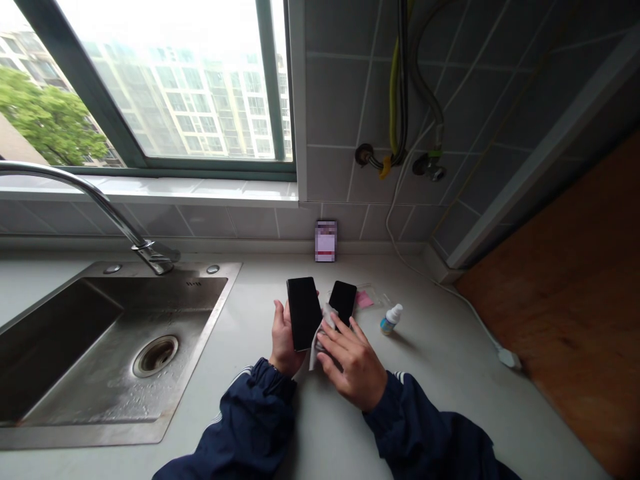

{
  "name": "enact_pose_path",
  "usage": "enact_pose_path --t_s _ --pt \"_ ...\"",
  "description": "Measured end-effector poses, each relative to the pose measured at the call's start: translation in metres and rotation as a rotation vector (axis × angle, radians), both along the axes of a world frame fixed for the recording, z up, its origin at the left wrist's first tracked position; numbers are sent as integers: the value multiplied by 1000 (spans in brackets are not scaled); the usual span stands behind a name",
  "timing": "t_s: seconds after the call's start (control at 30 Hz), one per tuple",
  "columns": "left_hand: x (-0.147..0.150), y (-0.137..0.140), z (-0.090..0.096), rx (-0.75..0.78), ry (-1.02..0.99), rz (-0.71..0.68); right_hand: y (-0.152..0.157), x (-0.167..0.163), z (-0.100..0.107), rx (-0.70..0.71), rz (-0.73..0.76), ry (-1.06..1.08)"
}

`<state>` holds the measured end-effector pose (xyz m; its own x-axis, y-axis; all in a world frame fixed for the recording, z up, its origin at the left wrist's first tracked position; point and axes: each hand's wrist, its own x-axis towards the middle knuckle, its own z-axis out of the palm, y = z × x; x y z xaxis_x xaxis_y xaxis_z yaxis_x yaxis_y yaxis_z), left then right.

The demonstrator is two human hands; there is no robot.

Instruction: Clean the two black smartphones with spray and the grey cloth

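Note:
A black smartphone [303, 312] with a dark screen rests in my left hand [284, 341], whose thumb lies along its left edge. Just right of it, my right hand [355, 360] has a light grey cloth [319, 341] under its fingers, close to the phone's lower right edge. Whether the cloth touches the screen I cannot tell. Behind my right fingers a second black phone [343, 298] lies on the counter, its lower part hidden. Farther right stands a small bottle [391, 321] with a white cap and a bluish label.
At the left is a steel sink [200, 357] with a curved faucet [115, 217]. A third phone [326, 241] with a lit screen leans against the wall. Clear plastic and a pink piece [365, 299] lie by the bottle. A white cable [435, 281] ends in a plug [509, 359].

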<state>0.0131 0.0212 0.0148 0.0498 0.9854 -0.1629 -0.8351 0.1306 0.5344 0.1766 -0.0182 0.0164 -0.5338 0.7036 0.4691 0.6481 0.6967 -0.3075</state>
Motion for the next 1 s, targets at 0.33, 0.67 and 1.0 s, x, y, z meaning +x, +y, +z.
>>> enact_pose_path --t_s 0.33,0.67,1.0 --pt "-3 -3 4 10 -57 -109 -6 -3 0 -49 148 -168" --pt "-5 -2 0 50 -41 -210 -7 -5 -4 -65 190 -212" --pt "11 -15 -18 22 28 -402 14 8 -10 42 -116 -107"
